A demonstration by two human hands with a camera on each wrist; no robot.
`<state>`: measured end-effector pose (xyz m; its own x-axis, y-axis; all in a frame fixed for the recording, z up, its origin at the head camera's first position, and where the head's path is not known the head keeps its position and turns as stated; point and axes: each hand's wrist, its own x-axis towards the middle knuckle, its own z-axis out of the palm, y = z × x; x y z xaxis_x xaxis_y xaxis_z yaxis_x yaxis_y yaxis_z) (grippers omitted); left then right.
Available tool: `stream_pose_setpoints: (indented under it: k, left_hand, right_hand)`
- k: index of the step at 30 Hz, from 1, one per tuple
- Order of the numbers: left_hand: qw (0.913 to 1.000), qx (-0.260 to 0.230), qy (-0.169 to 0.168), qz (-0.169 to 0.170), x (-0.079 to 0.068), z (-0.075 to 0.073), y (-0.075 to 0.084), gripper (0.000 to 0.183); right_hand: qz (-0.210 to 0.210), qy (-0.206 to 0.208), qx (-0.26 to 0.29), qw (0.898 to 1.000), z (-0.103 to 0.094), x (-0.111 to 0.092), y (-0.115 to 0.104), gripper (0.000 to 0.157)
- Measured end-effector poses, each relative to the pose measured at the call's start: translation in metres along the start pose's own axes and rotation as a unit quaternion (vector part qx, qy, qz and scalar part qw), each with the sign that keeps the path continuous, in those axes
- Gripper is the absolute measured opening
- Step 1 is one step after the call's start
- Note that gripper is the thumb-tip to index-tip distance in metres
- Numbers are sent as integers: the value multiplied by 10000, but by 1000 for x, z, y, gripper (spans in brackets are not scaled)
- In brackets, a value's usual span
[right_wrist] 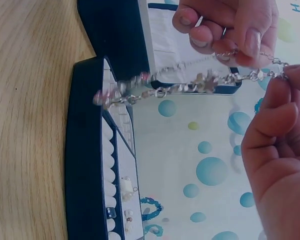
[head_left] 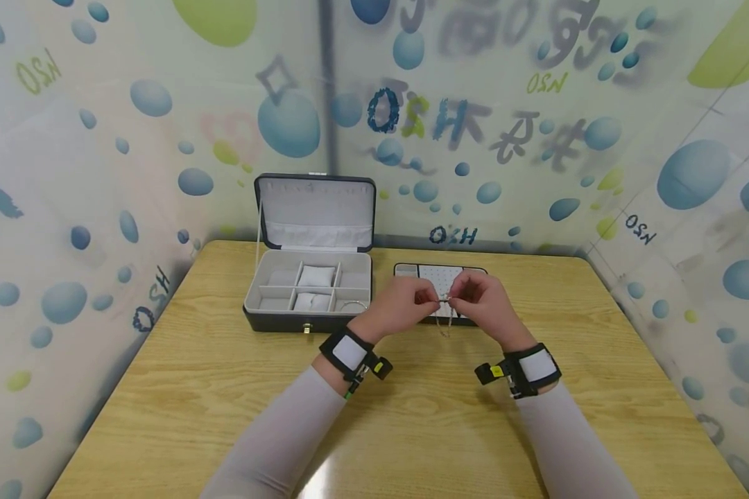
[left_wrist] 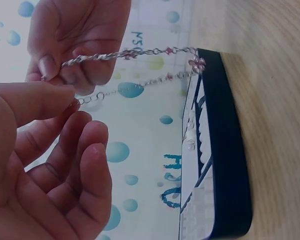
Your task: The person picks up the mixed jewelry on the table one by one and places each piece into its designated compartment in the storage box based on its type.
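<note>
My left hand (head_left: 399, 303) and right hand (head_left: 483, 305) meet at the jewelry tray (head_left: 437, 274), fingertips close together. Between them hangs a thin silver chain bracelet (head_left: 444, 333) in a loop, each hand pinching one end. Pink flower charms (left_wrist: 197, 64) sit along the chain in the left wrist view. In the right wrist view a silver star-like charm (right_wrist: 207, 82) shows on it. Thumb and index finger do the pinching on both sides; the fingertips partly hide the chain's ends, and I cannot tell whether these are joined.
Left of the hands stands an open jewelry box (head_left: 274, 323), lid upright, with two white cushions (head_left: 316, 276) and a bangle (head_left: 352, 305) in its compartments. Earrings (right_wrist: 127, 189) and a dark-stoned ring (right_wrist: 110, 213) lie in the tray. Patterned walls (head_left: 487, 222) enclose the wooden table (head_left: 424, 430).
</note>
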<state>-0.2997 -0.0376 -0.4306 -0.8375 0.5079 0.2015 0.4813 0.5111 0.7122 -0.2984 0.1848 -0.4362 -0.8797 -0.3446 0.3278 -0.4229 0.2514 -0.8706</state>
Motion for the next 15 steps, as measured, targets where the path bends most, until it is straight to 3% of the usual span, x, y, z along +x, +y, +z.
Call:
stream_pose_setpoints:
  k: [4,15]
  left_hand:
    - [9997,-180,136,-89,-1,-6,-2,12]
    - [9987,-57,497,-23,-3,-16,-4,11]
  right_hand:
    - [52,21,-75,10000,-1,0,0,8]
    - [85,-5,-38,10000,3,2,4,11]
